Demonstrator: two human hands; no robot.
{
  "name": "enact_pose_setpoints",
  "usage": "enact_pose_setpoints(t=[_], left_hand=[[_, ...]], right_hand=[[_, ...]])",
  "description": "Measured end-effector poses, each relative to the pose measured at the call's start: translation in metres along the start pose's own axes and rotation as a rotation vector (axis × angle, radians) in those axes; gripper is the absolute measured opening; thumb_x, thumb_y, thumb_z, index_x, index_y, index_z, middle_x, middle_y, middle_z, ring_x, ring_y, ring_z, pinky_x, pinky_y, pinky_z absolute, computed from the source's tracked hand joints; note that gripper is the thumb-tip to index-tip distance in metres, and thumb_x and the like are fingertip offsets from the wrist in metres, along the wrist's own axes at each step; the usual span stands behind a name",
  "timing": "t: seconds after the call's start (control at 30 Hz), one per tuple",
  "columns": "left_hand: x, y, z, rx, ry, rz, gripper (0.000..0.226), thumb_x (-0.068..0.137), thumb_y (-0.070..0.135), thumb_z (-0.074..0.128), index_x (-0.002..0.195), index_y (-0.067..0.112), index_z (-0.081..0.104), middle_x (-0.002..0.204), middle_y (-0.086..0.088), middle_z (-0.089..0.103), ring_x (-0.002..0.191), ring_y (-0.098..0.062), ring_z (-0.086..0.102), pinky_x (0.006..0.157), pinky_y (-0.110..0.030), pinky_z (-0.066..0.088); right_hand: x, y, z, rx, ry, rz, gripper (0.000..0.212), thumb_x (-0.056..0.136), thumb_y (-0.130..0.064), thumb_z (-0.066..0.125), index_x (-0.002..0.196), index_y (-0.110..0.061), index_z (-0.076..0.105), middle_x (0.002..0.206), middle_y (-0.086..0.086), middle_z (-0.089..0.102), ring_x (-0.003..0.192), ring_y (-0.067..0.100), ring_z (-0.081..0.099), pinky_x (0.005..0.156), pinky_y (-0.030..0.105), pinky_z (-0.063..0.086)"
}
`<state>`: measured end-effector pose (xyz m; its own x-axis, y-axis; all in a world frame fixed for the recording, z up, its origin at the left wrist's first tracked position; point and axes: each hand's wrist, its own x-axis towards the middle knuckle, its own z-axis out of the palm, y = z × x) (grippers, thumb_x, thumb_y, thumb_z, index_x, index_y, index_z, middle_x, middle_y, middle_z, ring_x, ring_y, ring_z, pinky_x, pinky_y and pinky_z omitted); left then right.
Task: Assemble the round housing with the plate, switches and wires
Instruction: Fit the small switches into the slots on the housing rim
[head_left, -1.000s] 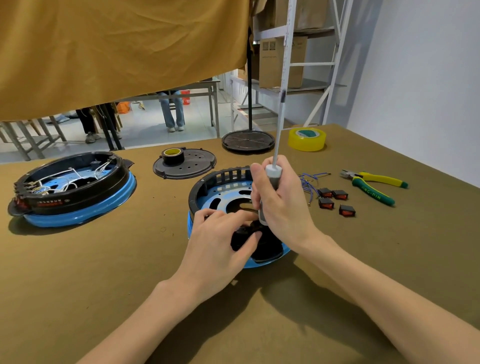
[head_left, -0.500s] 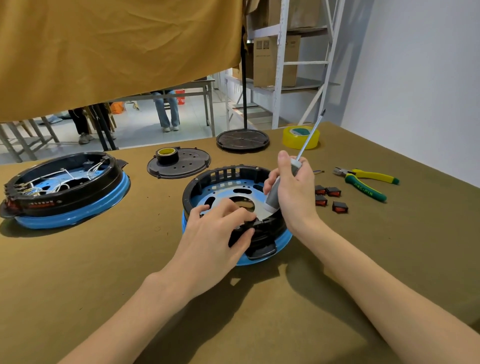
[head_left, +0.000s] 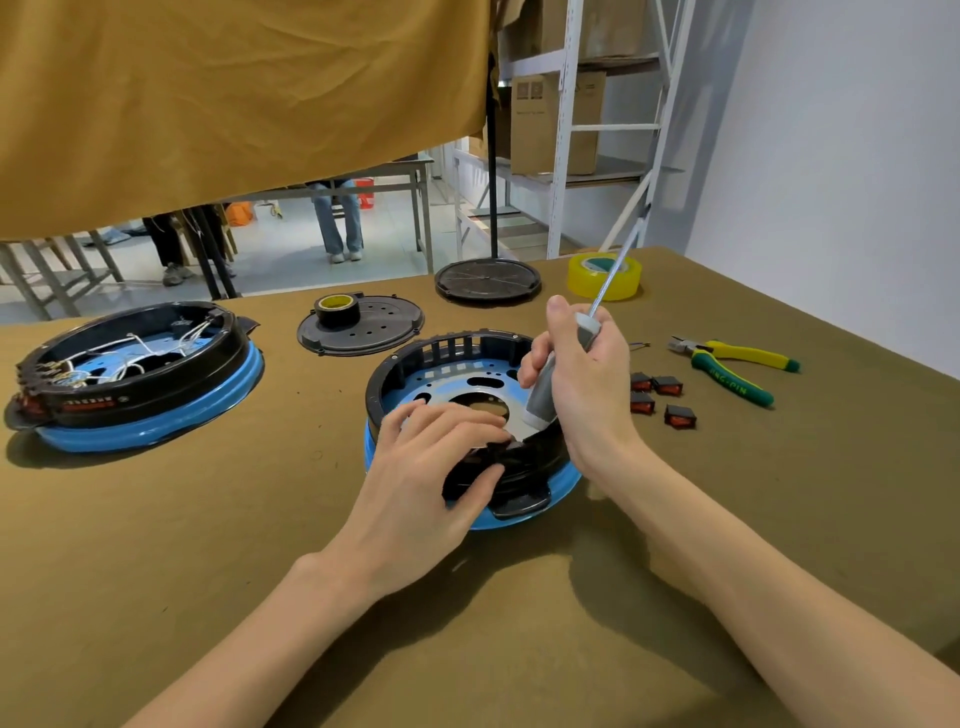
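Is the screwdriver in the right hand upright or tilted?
Tilted. The screwdriver leans up and right, shaft tip in the air, handle end down inside the housing.

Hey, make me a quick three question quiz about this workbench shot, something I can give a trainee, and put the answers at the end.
1. True or false: the right hand holds the screwdriver with its shaft pointing up and away from the round housing.
2. How many loose red rocker switches lie between the housing and the pliers?
A. two B. four C. six
3. What sits on the perforated black cover behind the housing?

Key
1. True; the handle end is down by the metal plate.
2. B
3. A roll of black tape.
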<state>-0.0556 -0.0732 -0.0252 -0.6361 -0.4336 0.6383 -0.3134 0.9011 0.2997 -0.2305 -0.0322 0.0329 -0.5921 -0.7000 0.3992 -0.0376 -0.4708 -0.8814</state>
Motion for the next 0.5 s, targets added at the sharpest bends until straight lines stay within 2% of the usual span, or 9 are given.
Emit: enact_pose_setpoints(t=[0.1,0.27,0.4,0.5], left_hand=[[-0.005,-0.009,-0.003,-0.063,0.077,-0.120,0.051,0.086,0.054,0.068,0.131,0.031,0.060,0.127,0.022,0.061,0.128,0.003,0.046,0.115,-0.023,0.024],[-0.010,-0.012,-0.003,-0.022,0.055,-0.107,0.044,0.089,0.059,0.064,0.126,0.035,0.066,0.117,0.023,0.066,0.120,-0.002,0.051,0.115,-0.021,0.019],[-0.009,-0.007,0.002,-0.020,0.081,-0.102,0.034,0.090,0.054,0.064,0.121,0.038,0.069,0.113,0.025,0.067,0.118,-0.002,0.053,0.120,-0.030,0.019],[-0.008,-0.001,0.002,-0.021,0.076,-0.088,0.035,0.091,0.050,0.064,0.124,0.039,0.067,0.118,0.024,0.066,0.122,0.001,0.051,0.125,-0.038,0.016]], right_hand=[[-0.015,-0.005,0.011,-0.085,-0.184,-0.178,0.019,0.108,-0.025,0.052,0.096,-0.012,0.044,0.061,0.000,0.054,0.052,0.015,0.053,0.057,0.025,0.050],[-0.027,-0.004,0.017,-0.190,-0.194,-0.225,0.018,0.107,-0.020,0.052,0.092,-0.015,0.043,0.060,0.002,0.049,0.047,0.010,0.050,0.050,0.020,0.044],[-0.029,-0.002,0.014,-0.207,-0.213,-0.228,0.017,0.107,-0.023,0.052,0.093,-0.019,0.044,0.059,-0.003,0.050,0.046,0.010,0.050,0.048,0.019,0.043],[-0.022,-0.004,0.013,-0.226,-0.258,-0.150,0.017,0.107,-0.024,0.052,0.094,-0.017,0.045,0.058,-0.004,0.052,0.046,0.012,0.051,0.048,0.023,0.046]])
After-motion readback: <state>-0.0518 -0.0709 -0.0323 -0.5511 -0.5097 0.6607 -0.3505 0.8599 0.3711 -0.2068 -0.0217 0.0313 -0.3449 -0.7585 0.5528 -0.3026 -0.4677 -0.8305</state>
